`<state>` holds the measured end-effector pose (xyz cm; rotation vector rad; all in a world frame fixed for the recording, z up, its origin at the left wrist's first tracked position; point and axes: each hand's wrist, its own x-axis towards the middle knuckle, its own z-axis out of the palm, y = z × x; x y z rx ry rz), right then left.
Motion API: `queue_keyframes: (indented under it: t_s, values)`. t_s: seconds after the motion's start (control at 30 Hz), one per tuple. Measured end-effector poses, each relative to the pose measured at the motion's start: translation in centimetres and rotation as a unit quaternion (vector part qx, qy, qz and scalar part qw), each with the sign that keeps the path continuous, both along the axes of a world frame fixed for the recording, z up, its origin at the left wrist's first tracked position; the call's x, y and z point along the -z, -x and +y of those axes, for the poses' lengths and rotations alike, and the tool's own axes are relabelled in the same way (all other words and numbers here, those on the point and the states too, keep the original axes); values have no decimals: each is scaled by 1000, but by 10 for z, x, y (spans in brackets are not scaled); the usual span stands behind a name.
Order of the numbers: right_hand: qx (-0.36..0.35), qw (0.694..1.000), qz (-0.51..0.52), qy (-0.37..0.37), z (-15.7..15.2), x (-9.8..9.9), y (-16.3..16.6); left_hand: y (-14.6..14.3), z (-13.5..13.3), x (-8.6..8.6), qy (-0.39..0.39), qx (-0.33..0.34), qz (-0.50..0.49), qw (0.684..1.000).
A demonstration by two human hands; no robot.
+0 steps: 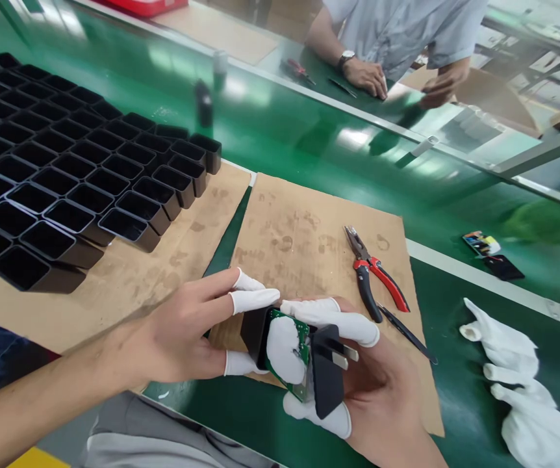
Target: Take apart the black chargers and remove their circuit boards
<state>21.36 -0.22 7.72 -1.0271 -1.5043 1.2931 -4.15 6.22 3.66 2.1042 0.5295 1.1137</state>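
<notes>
My left hand (182, 328), in white finger cots, is closed around a black plastic housing (253, 330) low in the middle of the head view. Between thumb and fingers, my right hand (382, 383) grips the black plug cover (327, 380) of a power adapter, its two metal prongs (346, 357) pointing right. A green circuit board (303, 331) with a white lump (284, 351) on it spans the gap between cover and housing. The board's left end sits at the housing's mouth; how deep it reaches inside is hidden.
Several black open housings (70, 166) stand in rows at left on cardboard. Red-and-black pliers (372, 276) and tweezers (409, 335) lie right of my hands on a cardboard sheet (299, 227). White finger cots (518, 377) and an opened adapter (492, 253) lie farther right. Across the green belt, a person works.
</notes>
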Motion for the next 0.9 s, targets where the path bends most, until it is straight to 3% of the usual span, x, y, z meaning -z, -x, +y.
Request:
queue_keyframes:
  t_s: [0.9]
  values:
    - [19,996,-80,-28,0,7,7,-2,2,-2,-21,-8,-4,1000]
